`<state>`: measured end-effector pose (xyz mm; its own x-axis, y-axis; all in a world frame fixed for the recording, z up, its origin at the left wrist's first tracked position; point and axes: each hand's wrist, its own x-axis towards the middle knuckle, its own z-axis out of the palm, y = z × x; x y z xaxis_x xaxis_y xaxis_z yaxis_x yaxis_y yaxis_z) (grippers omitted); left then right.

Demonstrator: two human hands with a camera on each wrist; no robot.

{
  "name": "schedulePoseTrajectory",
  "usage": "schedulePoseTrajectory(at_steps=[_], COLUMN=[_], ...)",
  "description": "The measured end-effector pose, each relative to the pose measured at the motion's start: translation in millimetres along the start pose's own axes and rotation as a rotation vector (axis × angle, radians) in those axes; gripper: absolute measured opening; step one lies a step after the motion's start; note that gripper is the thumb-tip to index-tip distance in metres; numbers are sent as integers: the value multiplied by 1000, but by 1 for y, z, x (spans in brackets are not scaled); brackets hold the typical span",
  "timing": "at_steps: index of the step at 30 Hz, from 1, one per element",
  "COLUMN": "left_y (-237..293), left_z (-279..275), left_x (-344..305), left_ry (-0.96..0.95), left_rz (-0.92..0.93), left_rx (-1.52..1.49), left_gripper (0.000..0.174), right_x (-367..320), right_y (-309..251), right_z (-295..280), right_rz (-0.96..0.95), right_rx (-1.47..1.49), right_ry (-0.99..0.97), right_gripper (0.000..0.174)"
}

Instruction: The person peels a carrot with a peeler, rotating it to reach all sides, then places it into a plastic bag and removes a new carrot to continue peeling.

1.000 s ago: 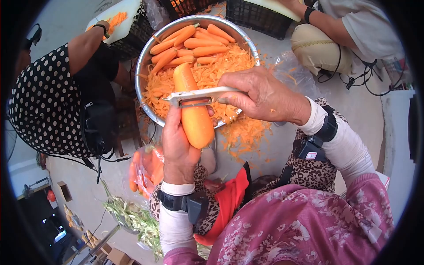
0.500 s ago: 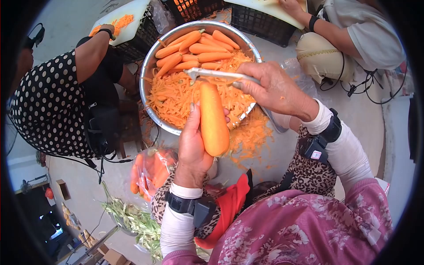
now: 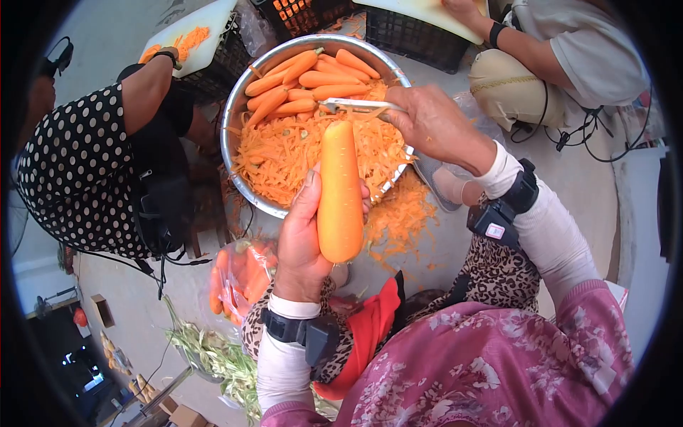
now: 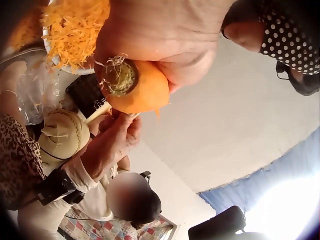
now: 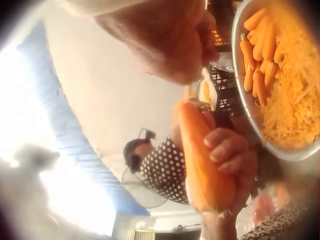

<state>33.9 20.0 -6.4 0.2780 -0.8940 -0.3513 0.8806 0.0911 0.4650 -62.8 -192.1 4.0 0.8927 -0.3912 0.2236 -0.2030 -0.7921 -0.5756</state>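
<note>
The left hand [image 3: 302, 238] holds a thick orange carrot [image 3: 341, 192], thumb on one side and fingertips showing on the other; the left wrist view has the carrot's rough stem end [image 4: 121, 79] toward the camera. Above the carrot's upper end, the right hand [image 3: 437, 128] grips a pale-handled peeler [image 3: 363, 104]; a thin peel hangs near it. Both are over the near part of a metal bowl [image 3: 229, 153] with whole carrots [image 3: 334, 91] at its far side and a heap of orange peelings [image 3: 284, 160]. In the right wrist view, the left hand's fingers [image 5: 227, 150] curl round the carrot.
Peelings [image 3: 402, 224] lie on the floor beside the bowl. A plastic bag of carrots [image 3: 242, 277] and green leaves [image 3: 220, 359] are at the lower left. Two other people sit beyond, near black crates [image 3: 413, 39] topped with white boards [image 3: 206, 14].
The peeler has moved off the carrot, up and away toward the bowl's far side. The left hand has shifted right with the carrot, which now stands more upright in the head view.
</note>
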Motion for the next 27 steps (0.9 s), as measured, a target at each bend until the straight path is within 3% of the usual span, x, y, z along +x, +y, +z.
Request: schedulePoseTrajectory(at_steps=[2,4,7,9,14,16,18,19,20,22,24,27], left_y=[1,1,-1,-1,3,2,-1,-2,-2,-1,0,-1], left_z=[4,2,-2,-2,1,0,-4,-2,-1,2,0,-9], left_x=[0,0,2,1,-3,-2,1,1,2,1,0,0], left_ry=[-62,21,-8,12,92,104,34,-85,-206,-143,-66,71], left_rz=[0,37,64,70,59,70,42,19,-7,10,44,104], left_rx=[26,68,-94,-124,-99,-65,-72,-119,-163,-132,-110,-31], left_gripper=[49,50,48,49,48,46,48,48,48,48,47,47], right_x=[1,2,-8,-16,-20,-14,-8,-5,-5,-3,-6,-18], right_y=[13,-4,-27,-33,-41,-30,-10,-2,2,2,-11,-37], right_z=[2,-9,-15,-12,-10,-8,-5,-4,-4,-5,-12,-15], right_rz=[85,81,108,-83,-151,-138,-77,-25,-22,-10,14,-32], right_rx=[11,43,312,369,463,137,38,-55,-56,64,113,358], right_ry=[-4,15,7,-175,-303,-73,2,71,77,173,143,-135], right_gripper=[16,18,18,17,16,16,16,16,16,16,18,19])
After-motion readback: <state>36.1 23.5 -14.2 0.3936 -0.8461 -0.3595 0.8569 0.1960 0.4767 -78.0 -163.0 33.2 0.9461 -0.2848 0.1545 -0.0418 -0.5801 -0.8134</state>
